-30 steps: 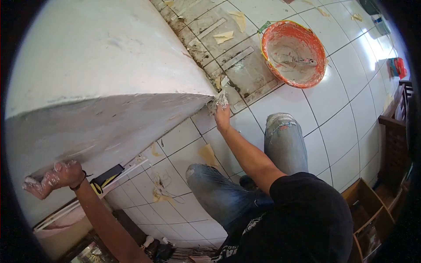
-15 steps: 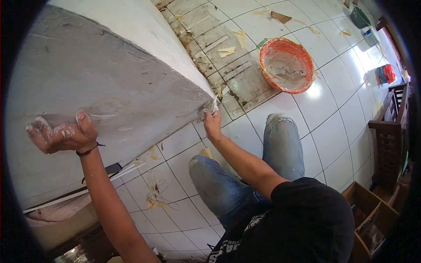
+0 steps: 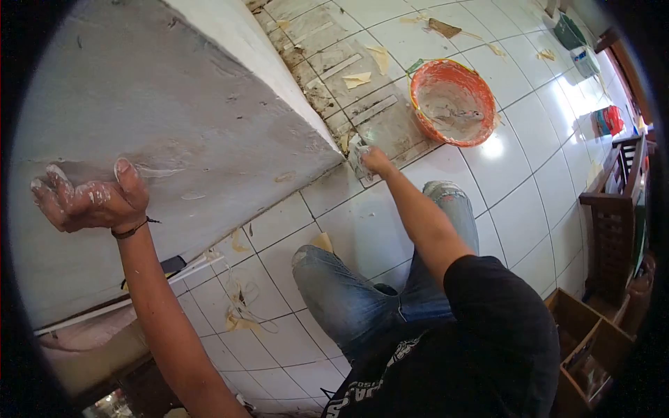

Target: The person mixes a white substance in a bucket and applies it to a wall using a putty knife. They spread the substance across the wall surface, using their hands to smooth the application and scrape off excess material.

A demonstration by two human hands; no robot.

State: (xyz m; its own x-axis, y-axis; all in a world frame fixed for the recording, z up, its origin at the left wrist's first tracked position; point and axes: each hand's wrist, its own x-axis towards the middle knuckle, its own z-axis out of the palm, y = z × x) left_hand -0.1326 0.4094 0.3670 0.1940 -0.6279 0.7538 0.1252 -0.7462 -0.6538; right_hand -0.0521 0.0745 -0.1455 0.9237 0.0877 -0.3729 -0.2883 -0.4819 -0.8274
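Note:
My right hand [image 3: 377, 161] is closed around a plaster-smeared putty knife [image 3: 358, 151], low by the wall's bottom corner, just above the floor tiles. Its blade is partly hidden and looks coated in white. Over on the left, my left hand [image 3: 94, 198] is in front of the grey plastered wall [image 3: 174, 104], palm turned up, fingers loosely curled and apart, with nothing in it. White plaster covers its fingertips. An orange basin [image 3: 491, 104] holds pale plaster mix and a tool lying in it; it sits beyond my right hand.
Scraps of yellowish paper [image 3: 357, 80] lie on the white tiled floor [image 3: 519, 164]. A thin cord [image 3: 244, 299] is tangled near the wall base. At the right are a wooden bench [image 3: 610, 230] and an open wooden box [image 3: 575, 348]. A green bucket [image 3: 570, 31] stands far off.
My right hand has moved right with the putty knife, off the wall's corner edge toward the basin. My left hand stays in nearly the same pose by the wall.

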